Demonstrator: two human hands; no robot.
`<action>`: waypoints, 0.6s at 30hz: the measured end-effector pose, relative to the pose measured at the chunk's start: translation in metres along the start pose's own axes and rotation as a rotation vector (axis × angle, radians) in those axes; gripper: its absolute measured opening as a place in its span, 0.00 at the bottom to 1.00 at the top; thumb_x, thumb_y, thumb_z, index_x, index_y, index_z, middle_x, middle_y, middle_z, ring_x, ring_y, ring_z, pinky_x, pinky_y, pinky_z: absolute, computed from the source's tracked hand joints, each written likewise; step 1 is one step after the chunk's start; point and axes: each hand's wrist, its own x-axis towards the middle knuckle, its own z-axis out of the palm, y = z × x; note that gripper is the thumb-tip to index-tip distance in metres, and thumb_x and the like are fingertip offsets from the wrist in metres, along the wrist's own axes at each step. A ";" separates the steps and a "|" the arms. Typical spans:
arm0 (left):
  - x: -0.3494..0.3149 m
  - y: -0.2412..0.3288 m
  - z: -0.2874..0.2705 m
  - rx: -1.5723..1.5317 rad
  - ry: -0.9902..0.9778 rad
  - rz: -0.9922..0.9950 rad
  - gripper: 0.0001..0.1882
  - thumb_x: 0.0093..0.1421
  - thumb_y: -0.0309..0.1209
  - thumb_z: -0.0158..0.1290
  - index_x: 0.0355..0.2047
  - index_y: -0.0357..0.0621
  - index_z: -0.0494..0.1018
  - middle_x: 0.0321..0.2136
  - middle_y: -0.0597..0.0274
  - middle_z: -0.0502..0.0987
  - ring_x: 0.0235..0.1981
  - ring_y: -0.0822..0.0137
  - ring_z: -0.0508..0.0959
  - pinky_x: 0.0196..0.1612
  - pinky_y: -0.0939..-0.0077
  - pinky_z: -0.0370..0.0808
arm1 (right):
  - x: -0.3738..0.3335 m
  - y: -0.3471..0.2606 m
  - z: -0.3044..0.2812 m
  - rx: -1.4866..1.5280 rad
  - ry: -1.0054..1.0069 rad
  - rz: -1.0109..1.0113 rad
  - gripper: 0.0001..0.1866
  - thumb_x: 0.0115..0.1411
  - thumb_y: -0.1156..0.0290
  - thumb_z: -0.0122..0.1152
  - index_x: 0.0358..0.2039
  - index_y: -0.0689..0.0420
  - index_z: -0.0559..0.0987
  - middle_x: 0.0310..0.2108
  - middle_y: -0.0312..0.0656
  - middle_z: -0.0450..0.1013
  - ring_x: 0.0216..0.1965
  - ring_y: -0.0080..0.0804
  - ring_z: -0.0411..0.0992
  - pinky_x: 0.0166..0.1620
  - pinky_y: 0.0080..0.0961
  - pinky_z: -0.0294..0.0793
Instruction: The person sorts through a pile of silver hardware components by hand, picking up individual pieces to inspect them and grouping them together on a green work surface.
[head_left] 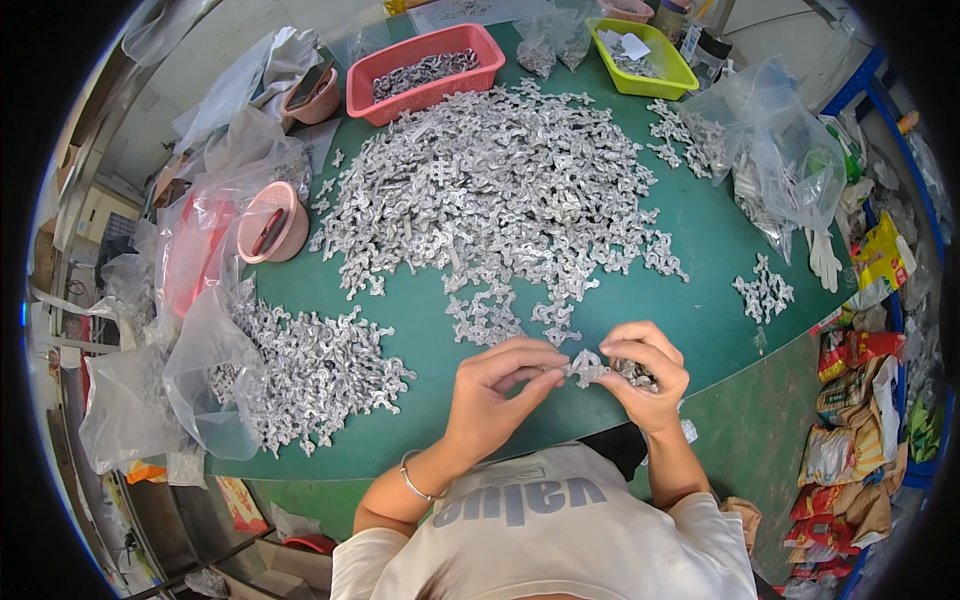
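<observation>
My left hand (510, 385) is closed in a pinch at the left end of a silver cast metal part (587, 366). What else its fingertips may hold is too small to tell. My right hand (648, 368) grips the same part between thumb and fingers, and more small metal pieces (634, 374) sit in its curled palm. Both hands are just over the near edge of the green table (420, 300). Beyond them spreads a big heap of similar silver parts (490, 180). A smaller pile (315, 370) lies to the left, and a few parts (764, 290) lie to the right.
Far back stand a pink basket (425, 60) of metal rings and a yellow-green basket (645, 58). On the left are a round pink bowl (275, 222) and clear plastic bags (215, 370). At right, a plastic bag (780, 150) and a white glove (823, 260) lie near the edge.
</observation>
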 end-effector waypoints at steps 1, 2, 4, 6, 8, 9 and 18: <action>-0.001 0.000 -0.001 -0.015 0.012 -0.004 0.09 0.51 0.14 0.50 0.34 0.27 0.71 0.34 0.51 0.71 0.33 0.67 0.75 0.37 0.79 0.75 | 0.000 0.000 0.000 0.046 0.005 0.044 0.11 0.37 0.84 0.65 0.26 0.64 0.77 0.29 0.45 0.71 0.25 0.27 0.69 0.26 0.19 0.67; -0.002 0.001 -0.001 -0.029 0.024 -0.007 0.08 0.50 0.13 0.50 0.33 0.26 0.71 0.34 0.50 0.71 0.32 0.67 0.75 0.37 0.78 0.75 | 0.001 0.000 -0.001 0.050 -0.014 0.029 0.12 0.37 0.84 0.65 0.27 0.64 0.77 0.28 0.45 0.71 0.25 0.27 0.69 0.27 0.19 0.67; -0.003 0.002 -0.001 -0.072 0.031 -0.053 0.09 0.50 0.13 0.50 0.33 0.26 0.71 0.35 0.49 0.71 0.32 0.66 0.75 0.37 0.79 0.75 | 0.002 0.001 -0.002 0.059 -0.052 -0.003 0.12 0.38 0.84 0.65 0.27 0.65 0.77 0.28 0.45 0.71 0.25 0.27 0.69 0.27 0.18 0.67; -0.004 0.002 0.001 -0.090 0.046 -0.068 0.08 0.50 0.13 0.49 0.33 0.26 0.71 0.34 0.49 0.72 0.30 0.66 0.76 0.35 0.79 0.75 | 0.002 0.004 -0.001 0.116 -0.045 -0.003 0.12 0.38 0.84 0.64 0.28 0.65 0.77 0.27 0.46 0.71 0.25 0.27 0.69 0.27 0.18 0.67; -0.005 0.002 0.003 -0.084 0.066 -0.053 0.08 0.51 0.14 0.49 0.33 0.26 0.71 0.32 0.50 0.73 0.28 0.66 0.76 0.33 0.79 0.75 | 0.001 0.005 0.000 0.166 -0.032 0.018 0.11 0.39 0.84 0.63 0.27 0.65 0.76 0.26 0.46 0.71 0.24 0.27 0.69 0.27 0.18 0.67; -0.005 0.002 0.002 -0.089 0.045 -0.079 0.07 0.52 0.15 0.49 0.33 0.26 0.71 0.30 0.50 0.73 0.27 0.67 0.76 0.32 0.79 0.75 | 0.001 0.004 0.001 0.190 -0.024 0.040 0.09 0.41 0.84 0.63 0.26 0.66 0.76 0.26 0.45 0.71 0.24 0.26 0.69 0.26 0.17 0.66; -0.007 -0.002 0.000 -0.256 0.065 -0.294 0.08 0.57 0.25 0.48 0.26 0.31 0.72 0.19 0.58 0.74 0.17 0.74 0.73 0.21 0.83 0.70 | -0.008 -0.004 0.007 0.562 -0.032 0.450 0.05 0.55 0.77 0.53 0.24 0.64 0.70 0.22 0.41 0.67 0.18 0.18 0.62 0.18 0.13 0.59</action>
